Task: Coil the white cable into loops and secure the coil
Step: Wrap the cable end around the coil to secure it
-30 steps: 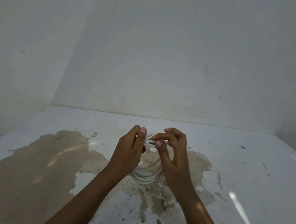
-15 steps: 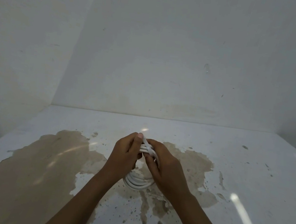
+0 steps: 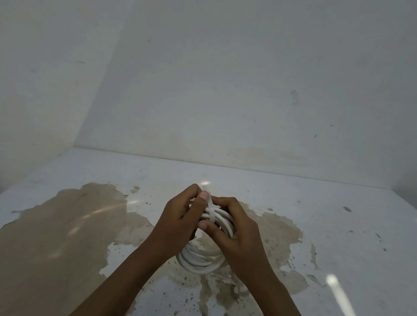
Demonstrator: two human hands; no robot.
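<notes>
While the coil (image 3: 201, 261) is held upright above the table (image 3: 350, 242), its top is pinched by both hands (image 3: 181, 218) (image 3: 235, 230) — a strap (image 3: 211, 210) crosses the loops between the fingertips, closest to the left thumb.

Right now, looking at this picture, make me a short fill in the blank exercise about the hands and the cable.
1. The white cable is gathered into a ____ of several loops.
2. Both the left hand and the right hand grip it near its ____ end.
3. A thin white strap crosses the loops between the ____.
4. The peeling table below has large ____ patches.

Missing words: coil; top; hands; brown
</notes>
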